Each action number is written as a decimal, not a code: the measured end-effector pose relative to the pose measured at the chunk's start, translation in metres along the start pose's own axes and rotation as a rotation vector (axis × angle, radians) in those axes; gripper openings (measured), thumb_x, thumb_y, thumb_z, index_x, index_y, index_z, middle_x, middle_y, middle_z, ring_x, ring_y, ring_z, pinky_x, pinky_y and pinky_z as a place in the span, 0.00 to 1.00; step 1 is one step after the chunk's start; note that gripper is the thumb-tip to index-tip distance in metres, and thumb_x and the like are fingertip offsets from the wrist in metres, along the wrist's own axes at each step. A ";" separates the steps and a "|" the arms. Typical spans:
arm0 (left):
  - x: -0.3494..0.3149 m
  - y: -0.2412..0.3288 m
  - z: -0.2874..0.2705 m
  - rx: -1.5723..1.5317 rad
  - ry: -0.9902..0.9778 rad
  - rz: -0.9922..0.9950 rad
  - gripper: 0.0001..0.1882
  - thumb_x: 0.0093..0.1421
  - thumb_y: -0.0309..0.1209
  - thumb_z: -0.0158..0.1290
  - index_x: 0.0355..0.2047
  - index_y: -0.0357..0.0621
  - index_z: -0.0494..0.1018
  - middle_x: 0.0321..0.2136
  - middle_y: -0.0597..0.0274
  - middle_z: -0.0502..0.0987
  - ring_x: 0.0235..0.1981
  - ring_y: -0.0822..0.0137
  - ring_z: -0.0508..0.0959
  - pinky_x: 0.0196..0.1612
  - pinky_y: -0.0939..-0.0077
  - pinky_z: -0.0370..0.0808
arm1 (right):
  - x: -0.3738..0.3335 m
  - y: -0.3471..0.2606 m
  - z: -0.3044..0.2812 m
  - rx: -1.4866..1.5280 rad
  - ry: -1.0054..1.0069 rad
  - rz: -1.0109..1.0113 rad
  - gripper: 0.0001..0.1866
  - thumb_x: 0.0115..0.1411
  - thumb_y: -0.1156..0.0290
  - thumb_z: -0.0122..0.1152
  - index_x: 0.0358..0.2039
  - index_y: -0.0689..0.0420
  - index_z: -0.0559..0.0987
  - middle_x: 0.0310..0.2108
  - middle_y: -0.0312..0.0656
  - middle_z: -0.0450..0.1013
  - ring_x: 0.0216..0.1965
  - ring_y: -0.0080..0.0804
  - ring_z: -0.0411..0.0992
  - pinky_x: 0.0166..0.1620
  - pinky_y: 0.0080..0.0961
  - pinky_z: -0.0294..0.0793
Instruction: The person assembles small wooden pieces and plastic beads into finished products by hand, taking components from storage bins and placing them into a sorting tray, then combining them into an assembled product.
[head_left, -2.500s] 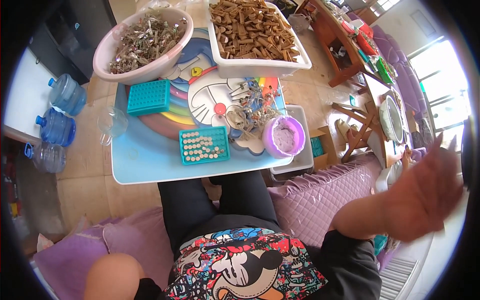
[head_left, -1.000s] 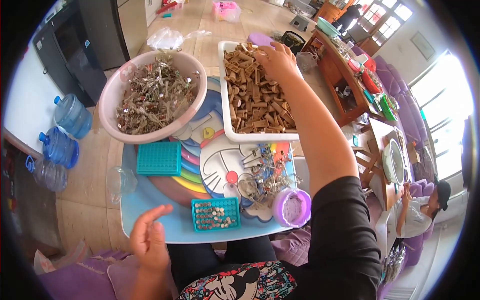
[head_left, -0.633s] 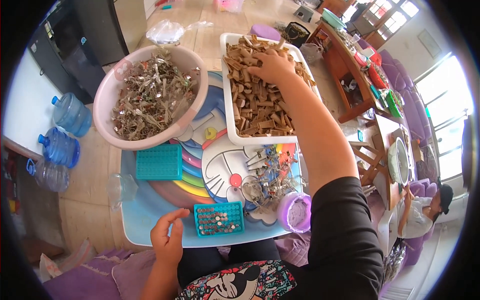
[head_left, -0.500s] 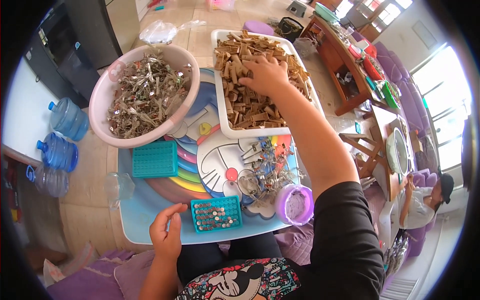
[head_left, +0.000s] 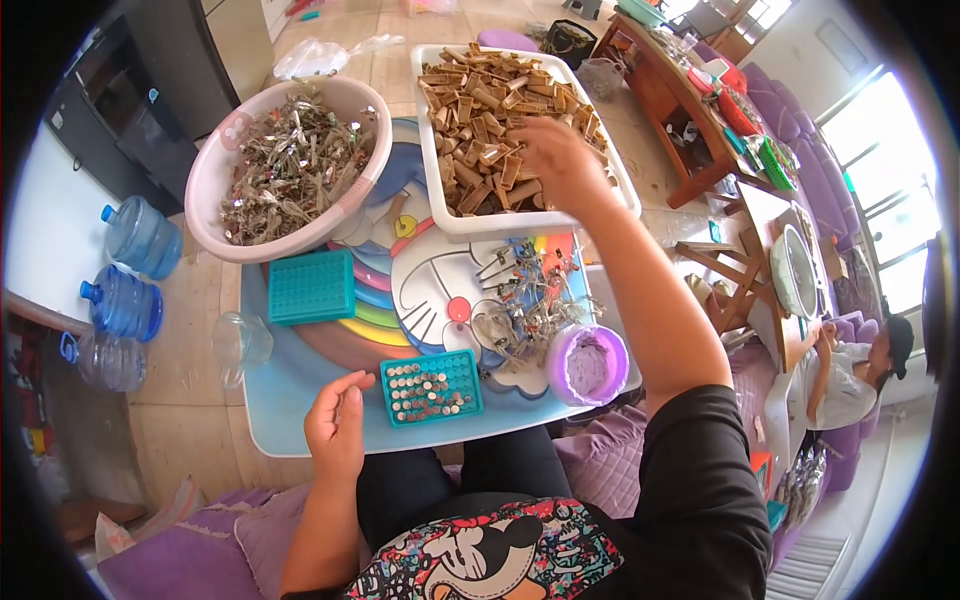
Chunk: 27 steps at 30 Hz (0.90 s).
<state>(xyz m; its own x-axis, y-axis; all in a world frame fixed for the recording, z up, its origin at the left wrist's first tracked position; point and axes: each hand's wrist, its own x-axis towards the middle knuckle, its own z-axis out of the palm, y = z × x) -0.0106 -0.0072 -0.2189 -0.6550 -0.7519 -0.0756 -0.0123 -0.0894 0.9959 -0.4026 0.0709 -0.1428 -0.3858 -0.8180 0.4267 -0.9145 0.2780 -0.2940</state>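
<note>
My right hand point(head_left: 565, 165) is over the right side of a white tray point(head_left: 430, 160) heaped with small brown trough-shaped pieces point(head_left: 490, 110). Motion smears its fingers, so whether they hold a piece cannot be told. My left hand point(head_left: 338, 425) hovers at the table's near edge, thumb and fingers slightly apart, with nothing visible in it. Just to its right lies a teal tray with small cups point(head_left: 470, 400), its left and middle part dotted with small silvery round parts point(head_left: 408, 385). A purple tub point(head_left: 590, 365) with pale paste inside stands near the right edge.
A pink basin point(head_left: 210, 200) of wiry electronic parts sits far left. Another teal tray point(head_left: 310, 288), a clear jar point(head_left: 240, 340) and a pile of wired parts point(head_left: 530, 310) lie on the cartoon-printed table point(head_left: 300, 410). Water bottles point(head_left: 140, 240) stand left; a person point(head_left: 850, 390) sits right.
My right hand has lifted from the brown pieces and moved right and toward me. My left hand stays beside the teal tray. The whole view has shifted slightly.
</note>
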 end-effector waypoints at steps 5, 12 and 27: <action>-0.007 -0.003 -0.001 -0.013 0.007 0.004 0.12 0.63 0.29 0.46 0.43 0.33 0.70 0.38 0.57 0.76 0.39 0.74 0.73 0.43 0.83 0.67 | -0.016 0.004 -0.041 -0.451 -0.184 0.598 0.14 0.59 0.61 0.48 0.42 0.54 0.74 0.46 0.43 0.70 0.50 0.44 0.66 0.51 0.37 0.67; -0.013 -0.008 0.000 -0.012 -0.001 -0.046 0.12 0.63 0.29 0.45 0.43 0.33 0.70 0.37 0.57 0.76 0.39 0.74 0.73 0.43 0.83 0.67 | -0.032 0.020 -0.011 -0.056 -0.076 0.545 0.13 0.58 0.64 0.50 0.40 0.57 0.73 0.40 0.46 0.73 0.44 0.43 0.70 0.46 0.34 0.68; -0.027 -0.016 -0.012 0.016 0.041 -0.021 0.12 0.63 0.29 0.45 0.42 0.33 0.70 0.37 0.54 0.76 0.40 0.70 0.74 0.46 0.78 0.68 | -0.022 0.007 -0.017 -0.082 0.104 0.503 0.12 0.53 0.66 0.58 0.37 0.56 0.76 0.25 0.42 0.74 0.28 0.33 0.72 0.34 0.28 0.71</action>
<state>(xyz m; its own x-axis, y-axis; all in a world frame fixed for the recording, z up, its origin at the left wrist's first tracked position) 0.0158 0.0065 -0.2332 -0.6230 -0.7761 -0.0980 -0.0377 -0.0953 0.9947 -0.4023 0.0992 -0.1398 -0.7861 -0.5201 0.3340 -0.6181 0.6655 -0.4183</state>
